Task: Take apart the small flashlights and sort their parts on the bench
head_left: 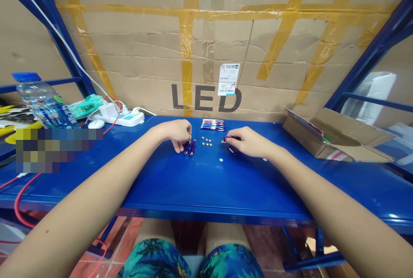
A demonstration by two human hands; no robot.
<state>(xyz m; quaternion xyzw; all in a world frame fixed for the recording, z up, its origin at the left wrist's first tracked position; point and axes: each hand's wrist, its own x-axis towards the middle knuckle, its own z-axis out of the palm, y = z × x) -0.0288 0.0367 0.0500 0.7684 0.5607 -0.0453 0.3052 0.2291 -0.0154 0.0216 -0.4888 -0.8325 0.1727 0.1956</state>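
Blue steel shelving (206, 183) carries, from the left, a water bottle (41, 101) and a power strip (119, 119). The left hand (179, 135) has its fingers (177, 146) loosely curled, holding nothing, just beside two purple batteries (190, 147). Button cells (206, 141) lie between the hands, below a bundle of batteries (213, 125), while the right hand (248, 141) pinches a small dark object (227, 139), too small to identify, well left of a cardboard box (335, 136).

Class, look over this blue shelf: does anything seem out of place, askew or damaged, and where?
The cardboard sheet behind the blue steel shelf looks creased and patched with yellow tape. The opened carton at the right sits askew.
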